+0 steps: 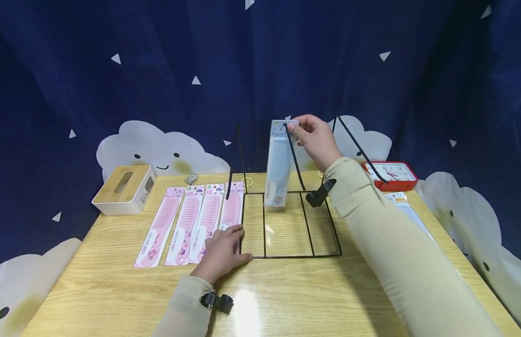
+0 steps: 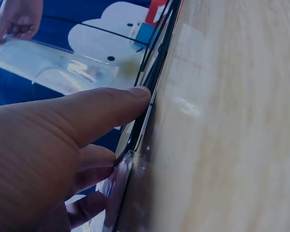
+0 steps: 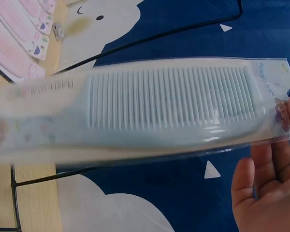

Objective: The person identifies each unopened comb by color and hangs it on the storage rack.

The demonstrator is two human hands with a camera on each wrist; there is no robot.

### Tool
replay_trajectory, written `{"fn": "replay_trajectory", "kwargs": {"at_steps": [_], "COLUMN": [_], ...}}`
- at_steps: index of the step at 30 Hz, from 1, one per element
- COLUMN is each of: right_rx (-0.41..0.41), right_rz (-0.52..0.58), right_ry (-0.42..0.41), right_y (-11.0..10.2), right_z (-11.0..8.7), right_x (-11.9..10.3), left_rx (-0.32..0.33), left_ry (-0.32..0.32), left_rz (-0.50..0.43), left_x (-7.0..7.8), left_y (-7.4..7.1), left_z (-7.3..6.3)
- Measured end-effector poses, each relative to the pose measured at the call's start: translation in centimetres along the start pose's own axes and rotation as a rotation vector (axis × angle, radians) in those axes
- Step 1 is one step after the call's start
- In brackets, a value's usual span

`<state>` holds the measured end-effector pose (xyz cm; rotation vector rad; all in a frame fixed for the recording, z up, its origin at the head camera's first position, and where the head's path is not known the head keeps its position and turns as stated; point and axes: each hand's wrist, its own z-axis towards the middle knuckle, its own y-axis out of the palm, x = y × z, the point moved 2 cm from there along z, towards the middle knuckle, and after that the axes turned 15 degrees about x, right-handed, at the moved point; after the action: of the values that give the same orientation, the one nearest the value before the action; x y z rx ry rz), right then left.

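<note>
My right hand (image 1: 317, 140) pinches the top corner of a clear packet holding a light blue comb (image 1: 278, 161). The packet hangs upright over a black wire rack (image 1: 285, 257), its top edge right at the tip of the rack's middle slanting prong. In the right wrist view the comb (image 3: 169, 101) shows its teeth through the plastic, with fingers (image 3: 266, 171) behind the packet's end. My left hand (image 1: 220, 250) holds the rack's near left corner, thumb on the front bar and fingers along the side bar. A packaged pink comb (image 1: 231, 210) lies just beside those fingers.
More packaged pink combs (image 1: 163, 224) lie in a row at left. Behind them stands a tissue box (image 1: 134, 194) with a wooden lid. A red clock (image 1: 391, 175) stands at the back right, near another packaged comb (image 1: 405, 208). A dark blue curtain (image 1: 260, 61) hangs behind the table.
</note>
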<state>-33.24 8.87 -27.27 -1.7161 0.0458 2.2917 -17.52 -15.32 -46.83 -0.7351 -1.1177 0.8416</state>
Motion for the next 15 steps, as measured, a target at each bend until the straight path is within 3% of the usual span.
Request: {"fn": "replay_trajectory", "kwargs": {"at_steps": [5,15], "right_rx": [0.017,0.028], "right_rz": [0.018,-0.062], "right_ry": [0.016,-0.057], "right_y": [-0.3,-2.3], "right_z": [0.2,-0.5], "right_x": [0.5,3.1], "left_rx": [-0.002,0.001], "left_ry": [0.003,0.009], "left_rz": [0.005,-0.002], "left_x": [0.1,0.2], "left_y": [-0.1,-0.1], "left_z": [-0.1,-0.1]}}
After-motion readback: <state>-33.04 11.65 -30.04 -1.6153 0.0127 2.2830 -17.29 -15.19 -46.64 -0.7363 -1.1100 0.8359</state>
